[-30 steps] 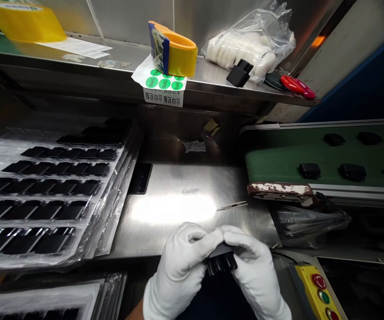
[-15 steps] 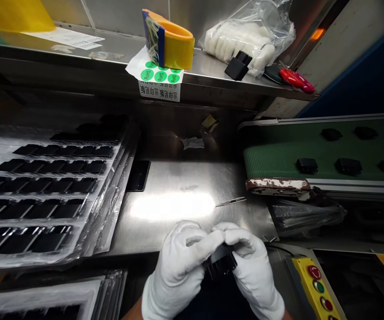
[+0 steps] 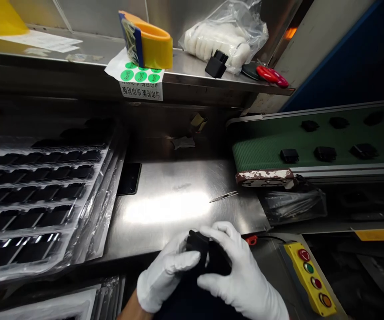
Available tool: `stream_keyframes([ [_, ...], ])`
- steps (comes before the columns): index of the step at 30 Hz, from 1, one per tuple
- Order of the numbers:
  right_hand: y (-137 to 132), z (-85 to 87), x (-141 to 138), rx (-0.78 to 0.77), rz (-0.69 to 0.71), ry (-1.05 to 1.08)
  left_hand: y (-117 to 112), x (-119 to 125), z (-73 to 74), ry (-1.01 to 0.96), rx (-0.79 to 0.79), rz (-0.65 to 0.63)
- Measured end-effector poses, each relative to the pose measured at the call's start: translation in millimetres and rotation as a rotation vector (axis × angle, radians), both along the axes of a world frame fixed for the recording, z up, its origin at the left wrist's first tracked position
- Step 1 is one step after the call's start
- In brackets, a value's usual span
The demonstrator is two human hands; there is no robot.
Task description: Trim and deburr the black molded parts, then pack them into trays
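My left hand (image 3: 170, 271), in a white glove, grips a small black power adapter (image 3: 198, 245) between thumb and fingers at the near edge of the steel bench. My right hand (image 3: 241, 271), gloved too, is beside it with thumb and fingers spread apart. Its fingertips come close to the adapter's upper end; whether they touch it I cannot tell. A pair of metal tweezers (image 3: 223, 197) lies on the bench beyond my hands. To the left, black adapters (image 3: 45, 218) fill rows in a stacked clear plastic tray (image 3: 93, 213).
Black adapters ride a green conveyor belt (image 3: 258, 146) at right. A yellow button box (image 3: 311, 280) stands at lower right. Across the back, a shelf (image 3: 192, 82) holds a tape roll (image 3: 156, 49), bagged white gloves (image 3: 218, 42) and red-handled scissors (image 3: 271, 75). A black phone (image 3: 129, 178) lies beside the trays.
The adapter has been turned and raised in my left hand. My right hand has loosened from it and its fingers have spread. The view has shifted to the right.
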State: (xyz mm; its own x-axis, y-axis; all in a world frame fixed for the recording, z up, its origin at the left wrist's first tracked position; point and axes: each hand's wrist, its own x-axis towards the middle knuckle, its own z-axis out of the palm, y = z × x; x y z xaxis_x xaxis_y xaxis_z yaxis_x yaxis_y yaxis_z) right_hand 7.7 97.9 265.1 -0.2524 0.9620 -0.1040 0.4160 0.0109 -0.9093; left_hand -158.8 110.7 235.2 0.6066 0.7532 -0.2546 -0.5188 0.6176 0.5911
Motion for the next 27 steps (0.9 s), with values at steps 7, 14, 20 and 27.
stream_keyframes([
  [7,-13.8,15.6,1.1,0.2,0.017,-0.024,-42.1,45.2,-27.9,-0.336,-0.187,0.065],
  [14,-68.5,18.5,45.3,0.298,-0.134,-0.026,-86.1,96.1,-18.6,-0.351,-0.252,-0.013],
  [20,-122.9,4.0,79.1,0.297,-0.165,0.005,-150.6,133.7,-25.4,-0.302,-0.323,0.043],
  [27,-214.3,-69.7,88.0,-0.018,0.058,-0.062,-269.4,122.4,-51.8,0.095,-0.299,0.385],
])
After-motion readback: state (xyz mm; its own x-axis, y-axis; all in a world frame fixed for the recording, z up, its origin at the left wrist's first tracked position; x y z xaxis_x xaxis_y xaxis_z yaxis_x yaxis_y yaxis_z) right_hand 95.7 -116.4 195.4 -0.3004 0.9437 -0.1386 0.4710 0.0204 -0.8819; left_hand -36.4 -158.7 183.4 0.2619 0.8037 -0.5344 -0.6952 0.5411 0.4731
